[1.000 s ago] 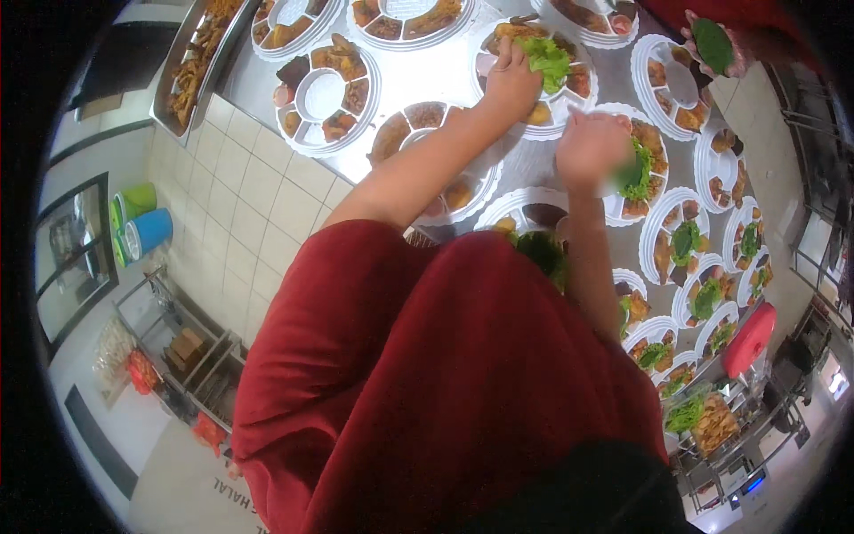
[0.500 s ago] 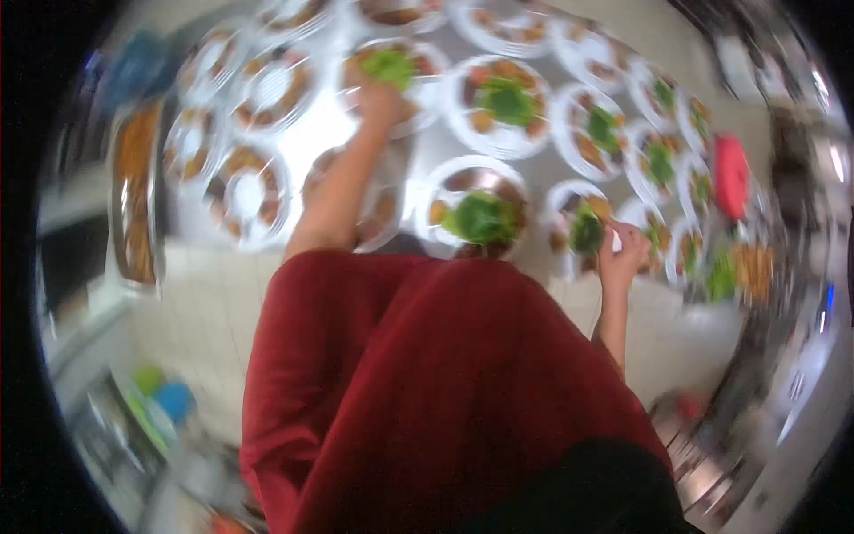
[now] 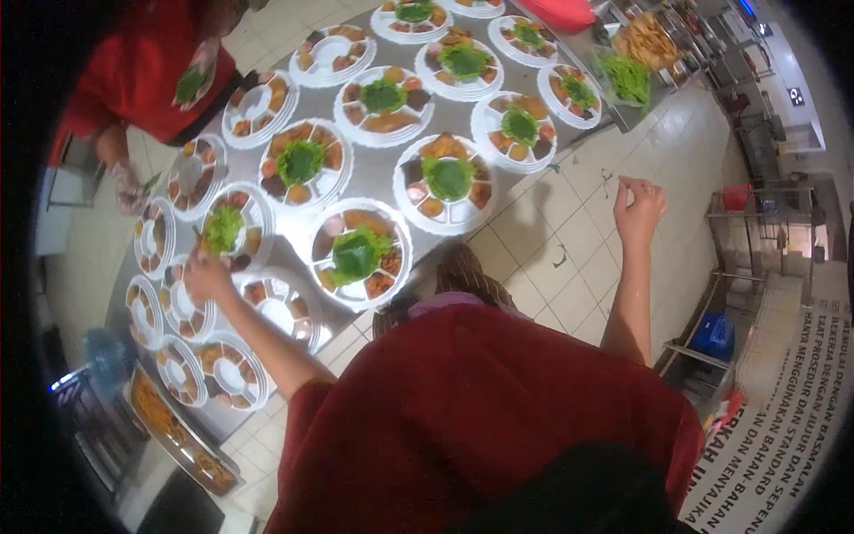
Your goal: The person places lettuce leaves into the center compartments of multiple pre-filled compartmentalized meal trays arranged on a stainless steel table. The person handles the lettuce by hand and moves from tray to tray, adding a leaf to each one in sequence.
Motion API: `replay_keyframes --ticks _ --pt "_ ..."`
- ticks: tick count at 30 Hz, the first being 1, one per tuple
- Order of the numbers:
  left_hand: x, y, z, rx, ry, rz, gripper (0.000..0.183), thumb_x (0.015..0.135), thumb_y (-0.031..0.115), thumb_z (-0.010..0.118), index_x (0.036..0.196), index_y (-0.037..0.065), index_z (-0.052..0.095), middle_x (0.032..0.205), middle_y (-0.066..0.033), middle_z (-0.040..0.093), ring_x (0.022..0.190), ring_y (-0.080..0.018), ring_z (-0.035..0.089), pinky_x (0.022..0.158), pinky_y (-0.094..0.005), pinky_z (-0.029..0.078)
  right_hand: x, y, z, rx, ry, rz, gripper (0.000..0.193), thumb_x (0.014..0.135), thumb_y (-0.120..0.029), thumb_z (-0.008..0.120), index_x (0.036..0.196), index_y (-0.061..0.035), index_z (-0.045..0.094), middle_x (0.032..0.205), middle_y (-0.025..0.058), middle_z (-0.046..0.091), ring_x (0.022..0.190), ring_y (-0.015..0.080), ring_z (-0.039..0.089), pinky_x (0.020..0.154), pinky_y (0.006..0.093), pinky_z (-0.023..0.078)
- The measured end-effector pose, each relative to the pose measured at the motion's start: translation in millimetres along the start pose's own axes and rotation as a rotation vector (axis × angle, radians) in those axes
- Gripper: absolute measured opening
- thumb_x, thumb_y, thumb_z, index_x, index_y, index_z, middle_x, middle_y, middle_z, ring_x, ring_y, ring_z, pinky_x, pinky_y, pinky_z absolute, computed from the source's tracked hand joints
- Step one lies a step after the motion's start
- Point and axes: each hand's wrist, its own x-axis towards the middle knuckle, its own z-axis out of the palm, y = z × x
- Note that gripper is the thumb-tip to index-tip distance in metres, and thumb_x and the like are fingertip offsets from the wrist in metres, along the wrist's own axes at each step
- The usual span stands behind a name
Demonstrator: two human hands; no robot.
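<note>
Several white divided plates of food cover the steel table (image 3: pixel 307 206). My left hand (image 3: pixel 207 274) reaches to the near edge of one plate (image 3: pixel 264 206), a finger stretched toward its pale green lettuce (image 3: pixel 224 230). Its other fingers are partly hidden. Beside that forearm stands a plate with a bare centre (image 3: pixel 277 311). Just to the right, another plate (image 3: pixel 405 240) carries lettuce with a round dark green leaf piece (image 3: pixel 355 256) on top. Away from the table, over the floor, my right hand (image 3: pixel 639 212) is raised with curled fingers and nothing visible in it.
Across the table a co-worker in red holds a green leaf (image 3: pixel 189 84) in a gloved hand; the other gloved hand (image 3: pixel 130 189) hangs by the table edge. A long food tray (image 3: pixel 178 434) lies at left. A lettuce container (image 3: pixel 625 80) stands far right; leaf scraps (image 3: pixel 559 256) dot the floor.
The view has turned toward the right, bringing the co-worker into sight. My right hand has left a plate and moved out over the floor. My left hand stays by the lettuce plate.
</note>
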Motion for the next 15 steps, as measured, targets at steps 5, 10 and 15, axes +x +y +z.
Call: replay_keyframes --ticks 5,10,15 --pt "-66 11 -52 -0.047 0.116 0.119 0.035 0.075 0.032 0.051 0.104 0.016 0.062 0.106 -0.0143 0.058 0.095 -0.0326 0.055 0.079 -0.0419 0.043 74 75 40 0.119 -0.125 0.263 0.014 0.077 -0.016 0.057 0.086 -0.0122 0.066 0.081 0.0092 0.063 0.076 0.0281 0.058 0.066 0.0375 0.046" --pt "-127 69 -89 -0.271 -0.036 -0.131 0.043 0.075 0.040 0.054 0.109 0.015 0.061 0.097 -0.0122 0.062 0.087 -0.0299 0.059 0.078 -0.0432 0.044 159 212 164 0.121 -0.132 0.246 0.017 0.076 -0.018 0.058 0.090 -0.0124 0.066 0.083 0.0107 0.063 0.076 0.0284 0.060 0.066 0.0370 0.048" --pt "-108 138 -138 -0.492 0.059 -0.290 0.039 0.081 0.036 0.055 0.110 0.011 0.060 0.090 -0.0127 0.064 0.078 -0.0233 0.062 0.067 -0.0347 0.049 243 308 309 0.405 -0.294 0.488 0.021 0.077 -0.012 0.056 0.096 -0.0063 0.064 0.089 0.0106 0.064 0.069 0.0254 0.060 0.064 0.0347 0.048"
